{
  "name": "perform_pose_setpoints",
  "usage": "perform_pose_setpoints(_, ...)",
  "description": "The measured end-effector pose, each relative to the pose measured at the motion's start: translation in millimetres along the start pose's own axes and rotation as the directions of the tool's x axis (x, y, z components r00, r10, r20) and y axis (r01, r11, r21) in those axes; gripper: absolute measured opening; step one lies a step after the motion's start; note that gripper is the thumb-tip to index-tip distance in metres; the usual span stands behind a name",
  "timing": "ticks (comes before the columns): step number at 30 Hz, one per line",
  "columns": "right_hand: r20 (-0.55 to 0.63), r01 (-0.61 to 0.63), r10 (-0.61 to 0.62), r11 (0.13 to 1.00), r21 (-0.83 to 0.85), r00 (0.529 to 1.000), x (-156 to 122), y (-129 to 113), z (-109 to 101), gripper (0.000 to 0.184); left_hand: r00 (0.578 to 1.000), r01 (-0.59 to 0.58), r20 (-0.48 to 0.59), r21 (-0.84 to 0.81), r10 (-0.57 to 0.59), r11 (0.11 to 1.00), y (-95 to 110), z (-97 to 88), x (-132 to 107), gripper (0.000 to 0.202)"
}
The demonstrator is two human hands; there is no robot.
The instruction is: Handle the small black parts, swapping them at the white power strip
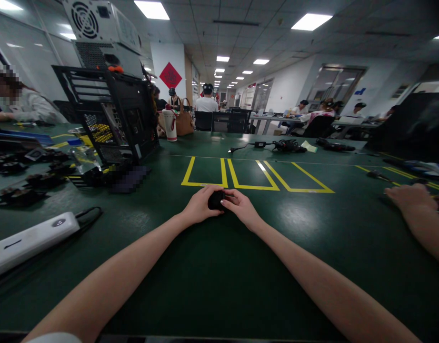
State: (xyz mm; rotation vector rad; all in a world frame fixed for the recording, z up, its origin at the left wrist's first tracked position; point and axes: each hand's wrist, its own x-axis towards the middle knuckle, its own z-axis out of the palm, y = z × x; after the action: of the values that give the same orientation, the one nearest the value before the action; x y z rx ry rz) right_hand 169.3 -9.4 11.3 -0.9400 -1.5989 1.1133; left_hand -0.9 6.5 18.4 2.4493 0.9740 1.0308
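Note:
Both of my hands meet at the middle of the green table (205,267), around a small black rounded object (215,200) whose kind I cannot make out. My left hand (201,206) curls about its left side, with the thumb below. From the right, my right hand (241,205) pinches its edge between thumb and fingers. Part of the object is hidden by my fingers. Just beyond my hands, yellow tape outlines (223,174) mark the table top.
An open black computer case (128,114) with a power supply (101,24) on top stands at left. A white power strip (34,240) lies near left. Black cables (287,145) and a white cup (170,125) sit farther back. Another person's hand (412,200) rests at right.

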Motion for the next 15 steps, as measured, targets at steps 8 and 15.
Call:
perform_pose_setpoints(8,-0.023,0.061,-0.06,0.998,0.032,0.998,0.7,3.2,1.2,0.02,1.0,-0.008,0.006,0.014,0.008,1.0,-0.5,-0.1,0.4,0.059)
perform_pose_setpoints(15,0.026,-0.002,0.002,1.0,0.008,1.0,-0.2,-0.5,-0.6,0.029,1.0,-0.003,0.007,0.011,0.003,1.0,0.7,-0.7,0.2,0.059)
